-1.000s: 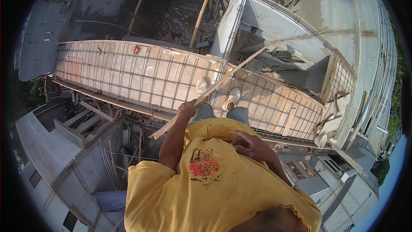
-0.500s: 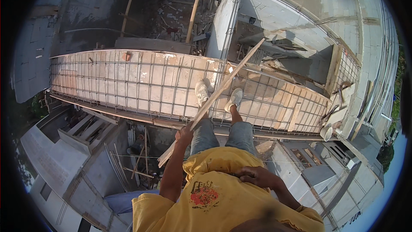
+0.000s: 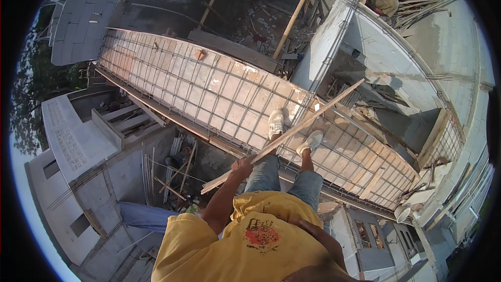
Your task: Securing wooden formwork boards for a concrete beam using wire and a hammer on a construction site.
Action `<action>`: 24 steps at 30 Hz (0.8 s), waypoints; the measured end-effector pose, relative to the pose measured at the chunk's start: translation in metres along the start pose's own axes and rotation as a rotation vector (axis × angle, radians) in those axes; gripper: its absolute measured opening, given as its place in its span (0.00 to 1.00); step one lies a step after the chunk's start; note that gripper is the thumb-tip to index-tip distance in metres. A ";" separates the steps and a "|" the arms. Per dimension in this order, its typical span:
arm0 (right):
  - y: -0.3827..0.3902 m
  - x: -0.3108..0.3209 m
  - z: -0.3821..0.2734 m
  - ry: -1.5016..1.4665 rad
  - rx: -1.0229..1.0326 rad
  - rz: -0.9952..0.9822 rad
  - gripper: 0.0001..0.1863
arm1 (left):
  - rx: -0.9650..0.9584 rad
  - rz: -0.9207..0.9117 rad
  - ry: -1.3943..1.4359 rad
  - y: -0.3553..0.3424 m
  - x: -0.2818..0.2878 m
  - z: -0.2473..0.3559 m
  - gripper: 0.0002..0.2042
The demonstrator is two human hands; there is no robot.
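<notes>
My left hand (image 3: 241, 168) is closed round a long, rough wooden plank (image 3: 315, 115) near its lower end. The plank slants up to the right, across the front of my legs and between my shoes. My right hand (image 3: 309, 225) rests low against my yellow shirt (image 3: 219, 248), beside the bunched hem; its fingers are mostly hidden. Under my pale shoes (image 3: 276, 121) lies a grid of steel rebar (image 3: 224, 102) over long wooden formwork.
Beyond the formwork, a deep room holds rubble (image 3: 263, 23). Below its near edge is a drop with loose poles (image 3: 185, 175). Another person (image 3: 383, 0) is by the wall top at far right. A pale bucket (image 3: 402, 213) stands at the right end; a reddish block (image 3: 200, 54) lies on the grid.
The view has swung, so the formwork now slopes down to the right. The plank remains in my left hand. More of the other person shows, and my right hand's fingers are less visible.
</notes>
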State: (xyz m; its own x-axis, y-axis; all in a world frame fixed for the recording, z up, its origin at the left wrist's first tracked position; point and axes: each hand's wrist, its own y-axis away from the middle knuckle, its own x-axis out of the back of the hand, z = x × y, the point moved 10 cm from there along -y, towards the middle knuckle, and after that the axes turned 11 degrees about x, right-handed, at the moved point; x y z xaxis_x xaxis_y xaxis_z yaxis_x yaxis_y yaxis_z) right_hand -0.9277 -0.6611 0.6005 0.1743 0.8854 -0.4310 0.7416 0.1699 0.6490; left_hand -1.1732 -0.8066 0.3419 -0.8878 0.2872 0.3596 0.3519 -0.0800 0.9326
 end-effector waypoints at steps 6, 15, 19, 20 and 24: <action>0.005 0.009 0.007 -0.017 -0.045 0.000 0.27 | -0.031 0.078 -0.006 -0.007 0.018 0.012 0.23; 0.000 0.111 -0.035 0.334 0.092 0.597 0.22 | -0.201 0.340 -0.148 -0.020 0.032 0.029 0.21; -0.026 0.137 -0.047 0.753 0.145 0.714 0.29 | -0.216 0.302 -0.147 -0.008 0.050 0.050 0.19; -0.038 0.137 -0.054 0.816 0.179 0.691 0.30 | -0.213 0.317 -0.140 -0.009 0.051 0.051 0.19; -0.097 0.148 -0.046 1.080 0.323 0.599 0.37 | -0.223 0.390 -0.195 -0.003 0.057 0.063 0.18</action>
State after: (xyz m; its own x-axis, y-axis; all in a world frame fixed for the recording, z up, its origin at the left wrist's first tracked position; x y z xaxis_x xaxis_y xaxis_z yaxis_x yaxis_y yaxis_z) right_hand -1.0033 -0.5270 0.5030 0.0346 0.7129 0.7004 0.8795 -0.3545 0.3174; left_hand -1.2063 -0.7295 0.3578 -0.6230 0.3666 0.6910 0.5559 -0.4139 0.7208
